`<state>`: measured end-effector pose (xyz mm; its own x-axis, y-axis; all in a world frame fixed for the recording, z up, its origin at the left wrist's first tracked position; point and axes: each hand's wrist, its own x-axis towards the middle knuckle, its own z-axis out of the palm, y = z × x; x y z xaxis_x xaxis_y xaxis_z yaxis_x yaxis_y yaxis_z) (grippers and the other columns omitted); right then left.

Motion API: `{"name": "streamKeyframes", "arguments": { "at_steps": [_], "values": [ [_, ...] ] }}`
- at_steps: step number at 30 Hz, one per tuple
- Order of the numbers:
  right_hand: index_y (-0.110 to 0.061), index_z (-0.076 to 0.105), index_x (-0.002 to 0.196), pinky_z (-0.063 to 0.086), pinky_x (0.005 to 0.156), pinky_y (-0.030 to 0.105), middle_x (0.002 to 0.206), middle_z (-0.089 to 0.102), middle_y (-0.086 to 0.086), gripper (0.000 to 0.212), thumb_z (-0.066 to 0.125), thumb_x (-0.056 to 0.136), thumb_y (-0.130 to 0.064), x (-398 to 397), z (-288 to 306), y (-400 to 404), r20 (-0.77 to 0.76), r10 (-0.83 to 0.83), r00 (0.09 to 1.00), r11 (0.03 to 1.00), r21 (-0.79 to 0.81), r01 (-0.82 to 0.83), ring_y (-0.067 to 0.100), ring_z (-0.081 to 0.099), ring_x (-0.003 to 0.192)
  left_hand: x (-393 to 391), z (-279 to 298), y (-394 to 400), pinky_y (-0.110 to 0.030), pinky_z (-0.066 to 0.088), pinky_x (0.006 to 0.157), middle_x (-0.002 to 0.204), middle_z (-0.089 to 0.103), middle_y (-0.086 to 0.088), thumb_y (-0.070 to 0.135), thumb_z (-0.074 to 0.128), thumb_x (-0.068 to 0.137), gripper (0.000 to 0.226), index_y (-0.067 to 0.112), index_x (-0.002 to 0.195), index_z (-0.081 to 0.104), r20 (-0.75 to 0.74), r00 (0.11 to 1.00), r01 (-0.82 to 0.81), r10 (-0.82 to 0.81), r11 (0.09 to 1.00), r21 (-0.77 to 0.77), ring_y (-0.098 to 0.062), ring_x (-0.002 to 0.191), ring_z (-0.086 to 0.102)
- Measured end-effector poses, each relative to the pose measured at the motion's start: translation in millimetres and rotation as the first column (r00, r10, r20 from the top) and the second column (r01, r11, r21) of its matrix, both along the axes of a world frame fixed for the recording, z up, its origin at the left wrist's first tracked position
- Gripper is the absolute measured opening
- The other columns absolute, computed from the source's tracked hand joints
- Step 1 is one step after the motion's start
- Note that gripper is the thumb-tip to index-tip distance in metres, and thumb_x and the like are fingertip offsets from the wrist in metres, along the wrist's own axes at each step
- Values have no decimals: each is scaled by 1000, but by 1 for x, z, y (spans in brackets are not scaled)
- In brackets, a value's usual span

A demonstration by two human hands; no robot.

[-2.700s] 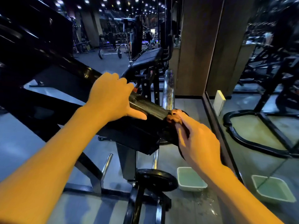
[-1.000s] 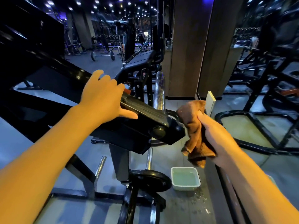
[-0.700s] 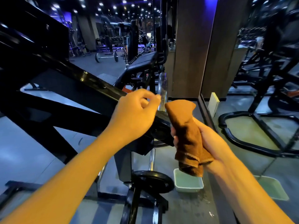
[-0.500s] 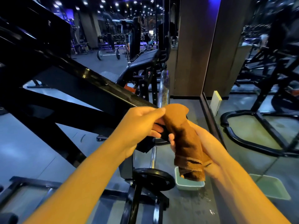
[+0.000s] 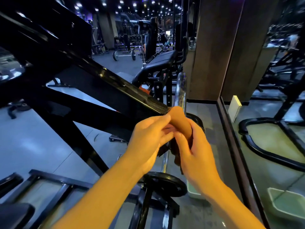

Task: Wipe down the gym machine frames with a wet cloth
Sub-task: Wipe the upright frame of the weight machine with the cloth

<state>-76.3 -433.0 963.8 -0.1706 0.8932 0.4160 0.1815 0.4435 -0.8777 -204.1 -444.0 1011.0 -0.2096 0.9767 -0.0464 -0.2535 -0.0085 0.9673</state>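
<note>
A brown cloth point(image 5: 179, 123) is pinched by the left hand point(image 5: 148, 142) and clasped by the right hand point(image 5: 196, 152). It is held just beside the end of the black machine frame point(image 5: 105, 83); a basin point(image 5: 194, 190) is seen on the floor below.

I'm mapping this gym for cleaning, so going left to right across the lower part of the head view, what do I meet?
Black floor frame → left hand → brown cloth → right hand → mirror's base strip → the basin's reflection.
</note>
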Motion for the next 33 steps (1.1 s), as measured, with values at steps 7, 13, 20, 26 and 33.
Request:
{"name": "streamKeyframes", "arguments": {
  "at_steps": [7, 13, 20, 26, 33],
  "values": [
    [-27, 40, 156, 39, 89, 5, 124, 52, -22, 49, 50, 109, -24, -19, 45, 55, 54, -190, 980, 959, 226, 173, -6, 48, 111, -83, 35, 31, -32, 38, 82, 94, 68, 8, 31, 57, 104, 19, 20, 99, 72, -564, -27, -60, 825, 562, 825, -21, 93, 57],
    [-28, 44, 156, 43, 89, 45, 140, 57, 0, 57, 19, 111, -51, -69, 7, 72, 435, -467, 770, 849, 464, 253, 30, 53, 116, -114, 51, 78, -50, 21, 123, 92, 71, -3, 32, 43, 107, 42, 11, 87, 72, -523, -355, 43, 774, 573, 818, -32, 113, 60],
    [-25, 64, 137, 46, 81, 50, 124, 66, 3, 58, 21, 106, -49, -21, -26, 77, 386, -586, 712, 809, 332, 486, 34, 58, 108, -109, 47, 92, -40, 35, 75, 50, 17, 6, 29, 34, 105, 55, 18, 52, 25, -582, -377, 10, 721, 631, 776, -19, 50, 17],
    [-18, 47, 133, 34, 87, 45, 134, 52, 7, 43, 27, 99, -35, -91, 44, 59, 495, -377, 783, 921, 287, 262, 34, 47, 108, -112, 46, 94, -39, 25, 71, 52, 17, 5, 29, 30, 104, 52, 20, 54, 20, -569, -388, 3, 725, 618, 786, -25, 53, 22],
    [-32, 69, 103, 41, 80, 35, 117, 63, -1, 35, 40, 106, -51, -52, 32, 94, 455, -318, 832, 944, 233, 233, 32, 53, 111, -114, 43, 98, -37, 27, 69, 52, 18, 4, 28, 33, 105, 53, 16, 53, 28, -518, -345, 28, 783, 560, 828, -24, 51, 22]
  ]
}}
